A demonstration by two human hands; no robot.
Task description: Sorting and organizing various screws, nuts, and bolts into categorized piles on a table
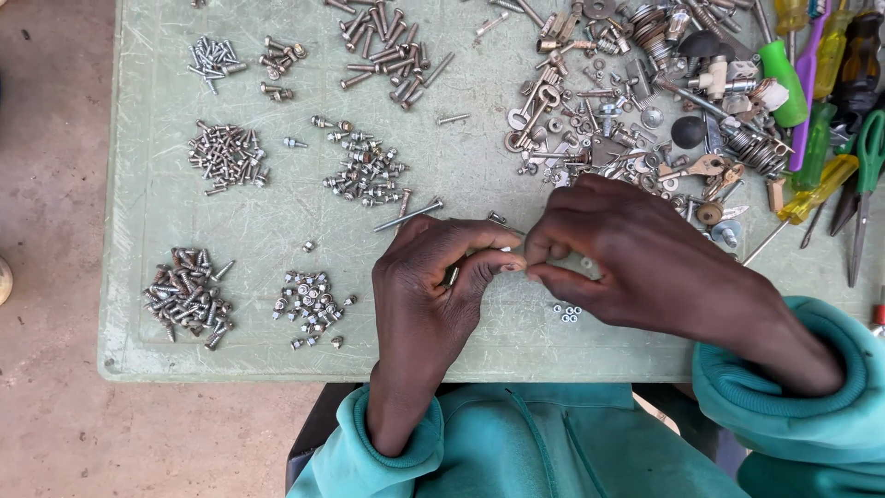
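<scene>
My left hand (433, 286) and my right hand (636, 258) meet fingertip to fingertip over the front middle of a pale green board (147, 184). Together they pinch one small metal piece (518, 263), mostly hidden by the fingers; what kind of piece it is I cannot tell. A dark slim part (452, 275) shows inside the left hand's curled fingers. A few small nuts (567, 314) lie on the board just below the right hand. Both wrists wear teal sleeves.
Sorted heaps of screws lie at left (189, 295), (226, 155), (312, 302), (364, 171); bolts (387, 51) sit at the back. A mixed hardware pile (636, 101) fills the back right. Screwdrivers (816, 138) and scissors (867, 175) lie at the right edge. A long bolt (407, 215) rests mid-board.
</scene>
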